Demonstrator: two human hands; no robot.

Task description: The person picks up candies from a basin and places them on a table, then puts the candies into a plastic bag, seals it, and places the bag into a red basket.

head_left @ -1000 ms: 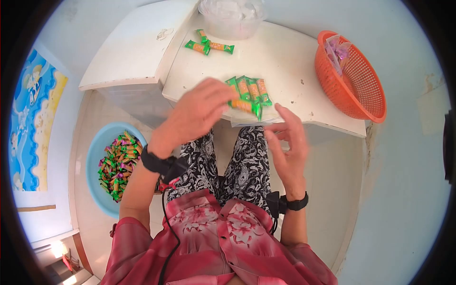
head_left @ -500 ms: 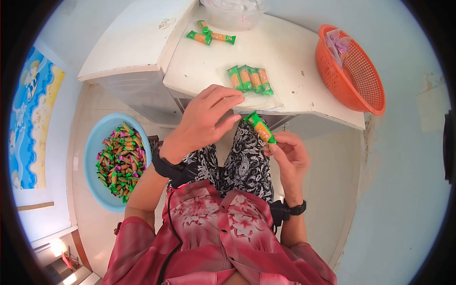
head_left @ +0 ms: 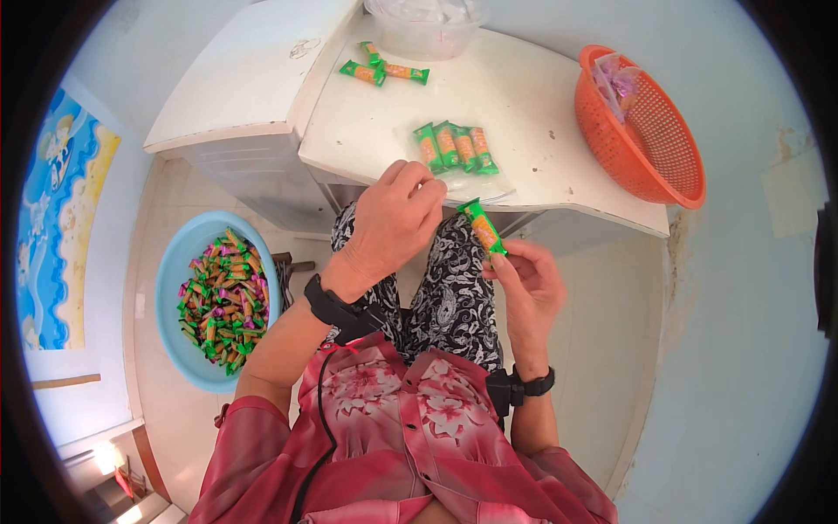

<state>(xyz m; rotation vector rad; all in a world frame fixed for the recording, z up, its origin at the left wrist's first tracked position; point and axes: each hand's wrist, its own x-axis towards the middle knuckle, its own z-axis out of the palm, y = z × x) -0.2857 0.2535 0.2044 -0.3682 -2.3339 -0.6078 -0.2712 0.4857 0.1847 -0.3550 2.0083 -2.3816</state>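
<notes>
My right hand (head_left: 531,284) pinches the lower end of a candy in a green and orange wrapper (head_left: 482,229), held up in front of the table's edge. My left hand (head_left: 397,223) is closed, its fingertips at the near left edge of a clear plastic bag (head_left: 484,186), apparently pinching it; the grip itself is partly hidden. Several matching wrapped candies (head_left: 455,146) lie side by side in this bag on the white table (head_left: 515,87).
Three loose candies (head_left: 384,70) lie at the table's back left, near a clear plastic tub (head_left: 428,35). An orange basket (head_left: 602,122) with a purple packet stands at right. A blue basin (head_left: 170,306) full of wrapped candies is on the floor at left.
My left hand has moved right to the bag's near edge, its spread fingers now closed. The candy in my right hand has tilted slightly more upright.
</notes>
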